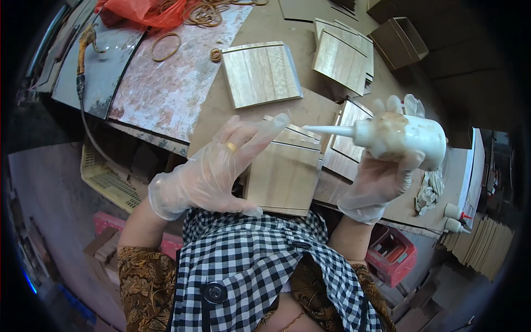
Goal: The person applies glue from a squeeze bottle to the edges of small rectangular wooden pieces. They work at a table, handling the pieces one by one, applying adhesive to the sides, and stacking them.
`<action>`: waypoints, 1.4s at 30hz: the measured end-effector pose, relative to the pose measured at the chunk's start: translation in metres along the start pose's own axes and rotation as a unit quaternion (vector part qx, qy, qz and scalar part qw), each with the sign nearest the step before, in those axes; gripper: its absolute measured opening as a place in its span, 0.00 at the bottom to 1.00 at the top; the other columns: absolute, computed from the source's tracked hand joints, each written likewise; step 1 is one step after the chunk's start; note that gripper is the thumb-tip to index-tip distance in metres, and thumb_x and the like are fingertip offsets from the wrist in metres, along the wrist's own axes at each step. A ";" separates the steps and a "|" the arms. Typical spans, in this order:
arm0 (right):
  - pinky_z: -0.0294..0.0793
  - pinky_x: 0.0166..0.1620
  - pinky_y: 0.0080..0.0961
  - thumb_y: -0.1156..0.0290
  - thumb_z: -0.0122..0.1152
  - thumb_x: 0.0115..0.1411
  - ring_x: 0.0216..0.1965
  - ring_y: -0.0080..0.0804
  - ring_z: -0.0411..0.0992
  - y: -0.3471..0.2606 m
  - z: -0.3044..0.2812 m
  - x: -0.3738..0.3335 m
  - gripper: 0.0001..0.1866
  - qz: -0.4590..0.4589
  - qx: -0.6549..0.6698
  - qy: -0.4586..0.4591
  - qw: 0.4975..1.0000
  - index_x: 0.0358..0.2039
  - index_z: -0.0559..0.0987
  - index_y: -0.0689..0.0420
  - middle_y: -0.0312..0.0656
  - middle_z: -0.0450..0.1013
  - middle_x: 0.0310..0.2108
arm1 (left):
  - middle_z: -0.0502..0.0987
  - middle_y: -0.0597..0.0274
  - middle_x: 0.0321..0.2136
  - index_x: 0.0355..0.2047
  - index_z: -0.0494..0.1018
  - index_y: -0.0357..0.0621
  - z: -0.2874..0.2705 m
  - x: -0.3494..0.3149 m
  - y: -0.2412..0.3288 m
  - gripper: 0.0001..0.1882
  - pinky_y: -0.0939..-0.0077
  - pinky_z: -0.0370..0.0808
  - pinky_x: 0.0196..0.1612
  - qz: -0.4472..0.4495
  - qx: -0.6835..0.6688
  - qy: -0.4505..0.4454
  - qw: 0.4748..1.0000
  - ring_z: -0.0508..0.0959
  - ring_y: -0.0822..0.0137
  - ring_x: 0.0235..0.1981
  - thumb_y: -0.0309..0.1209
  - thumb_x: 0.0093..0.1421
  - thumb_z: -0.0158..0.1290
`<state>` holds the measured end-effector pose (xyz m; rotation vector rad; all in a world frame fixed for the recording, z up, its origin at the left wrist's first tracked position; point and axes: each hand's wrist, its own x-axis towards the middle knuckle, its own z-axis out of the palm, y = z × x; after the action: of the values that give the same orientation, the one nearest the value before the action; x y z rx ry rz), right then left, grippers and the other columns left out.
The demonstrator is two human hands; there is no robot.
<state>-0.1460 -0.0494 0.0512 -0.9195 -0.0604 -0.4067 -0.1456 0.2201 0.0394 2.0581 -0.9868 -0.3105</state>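
My right hand (pixel 381 182), in a clear thin glove, grips a white glue bottle (pixel 428 141). The bottle lies sideways, its long narrow nozzle pointing left, with brownish smears on its shoulder. My left hand (pixel 213 171), gloved too and wearing a gold ring, spreads its thumb and fingers along the left side of a pale wooden panel (pixel 285 177). Its thumb is by the panel's near edge and its fingertips by the far edge, close to the nozzle tip; whether it grips the panel I cannot tell. Another wooden panel (pixel 351 138) lies partly behind the bottle.
Farther off lie a wooden panel (pixel 260 74) and stacked panels (pixel 343 58). Rubber bands (pixel 204 14) sit beside a red plastic bag (pixel 138 12). A hooked tool with a cable (pixel 83 50) lies left. At right are a crumpled cloth (pixel 430 191) and small bottles (pixel 453 211).
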 end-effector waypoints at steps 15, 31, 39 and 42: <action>0.74 0.57 0.51 0.61 0.69 0.54 0.57 0.51 0.68 -0.068 -0.097 -0.004 0.37 -0.142 0.092 0.101 0.980 0.59 0.63 0.63 0.54 0.67 0.56 | 0.57 0.49 0.59 0.61 0.63 0.75 -0.018 0.049 0.054 0.51 0.40 0.53 0.66 0.127 0.356 -0.008 0.926 0.59 0.53 0.60 0.37 0.32 0.71; 0.76 0.55 0.50 0.60 0.69 0.54 0.57 0.51 0.67 -0.078 -0.133 -0.011 0.37 -0.187 0.113 0.182 0.959 0.60 0.63 0.60 0.50 0.67 0.56 | 0.57 0.38 0.63 0.70 0.44 0.50 -0.001 0.180 0.003 0.71 0.50 0.53 0.67 0.208 0.078 0.061 0.973 0.56 0.40 0.65 0.54 0.29 0.72; 0.72 0.59 0.51 0.55 0.66 0.56 0.61 0.51 0.63 -0.061 -0.123 0.000 0.43 -0.127 0.094 0.195 0.968 0.64 0.56 0.63 0.53 0.62 0.61 | 0.56 0.39 0.65 0.71 0.39 0.54 -0.044 0.217 -0.047 0.72 0.57 0.50 0.69 -0.043 0.191 -0.036 0.980 0.49 0.39 0.68 0.44 0.29 0.74; 0.70 0.60 0.52 0.55 0.66 0.57 0.63 0.56 0.60 -0.057 -0.119 0.002 0.45 -0.117 0.081 0.196 0.970 0.65 0.54 0.63 0.56 0.59 0.63 | 0.59 0.38 0.62 0.71 0.39 0.54 -0.049 0.225 -0.056 0.71 0.56 0.53 0.68 -0.017 0.180 -0.056 0.982 0.53 0.39 0.66 0.40 0.30 0.72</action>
<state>-0.1792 -0.1743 0.0227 -0.6600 0.1593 -0.7847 0.0598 0.1019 0.0543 2.4070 -1.1443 -0.2847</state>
